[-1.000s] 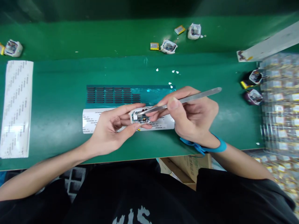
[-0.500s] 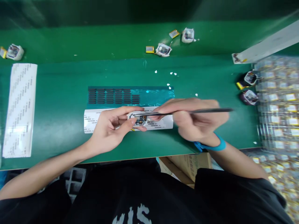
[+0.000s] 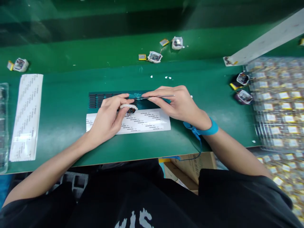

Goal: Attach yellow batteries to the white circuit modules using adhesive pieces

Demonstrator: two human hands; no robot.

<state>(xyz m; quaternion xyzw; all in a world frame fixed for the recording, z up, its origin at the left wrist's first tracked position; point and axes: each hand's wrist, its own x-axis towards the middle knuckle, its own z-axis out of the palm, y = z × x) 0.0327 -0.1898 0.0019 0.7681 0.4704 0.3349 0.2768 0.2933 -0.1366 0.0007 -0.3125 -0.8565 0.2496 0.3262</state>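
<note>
Tweezers (image 3: 156,96), pinched in my right hand (image 3: 177,104), lifted off the casing (image 3: 129,109) my left hand (image 3: 108,118) clamps, tips now over the foam-pad sheet (image 3: 114,98) beyond.

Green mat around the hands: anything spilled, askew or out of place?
Small white scraps lie scattered on the green mat beyond the right hand. Two opened white units and loose gold cells sit haphazardly farther back.

Both bare forearms reach forward, hands close together. The left hand (image 3: 108,117) curls its fingers inward, pinching something small. The right hand (image 3: 177,103) – wrist banded in blue – lies flat, fingers pinched together pointing left.
</note>
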